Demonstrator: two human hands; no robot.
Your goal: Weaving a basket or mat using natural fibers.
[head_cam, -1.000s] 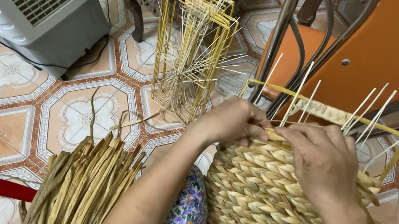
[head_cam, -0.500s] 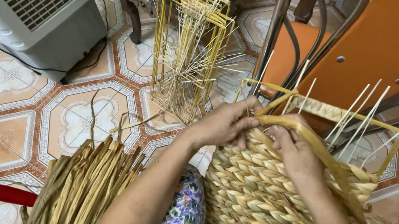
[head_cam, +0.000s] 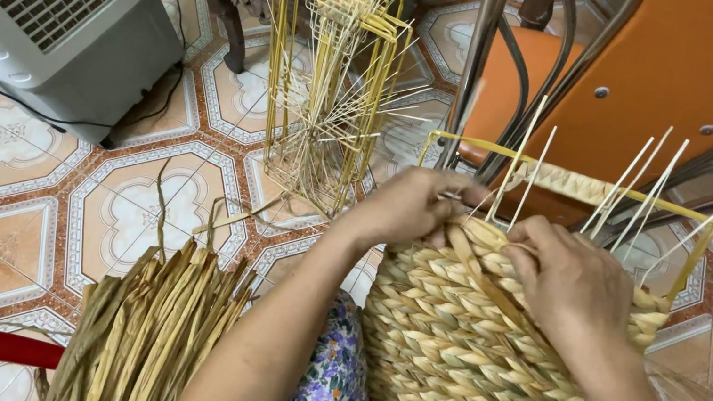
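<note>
the half-woven basket [head_cam: 483, 364] sits on her lap, light and stiff-walled. right of its rim, the right hand [head_cam: 576, 288] is closed on a soft, bendy flat strand [head_cam: 483, 273]; left of it, the left hand [head_cam: 413, 205] pinches the top weave by thin, brittle-looking stakes [head_cam: 639, 193].

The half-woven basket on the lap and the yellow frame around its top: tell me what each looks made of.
Half-woven tan basket: seemingly dried plant fibre, matte, in twisted, plaited strands.
Yellow rectangular frame: probably painted metal wire, thin, straight, evenly coloured.
Thin pale upright sticks: possibly wire or cane; I cannot tell.
</note>
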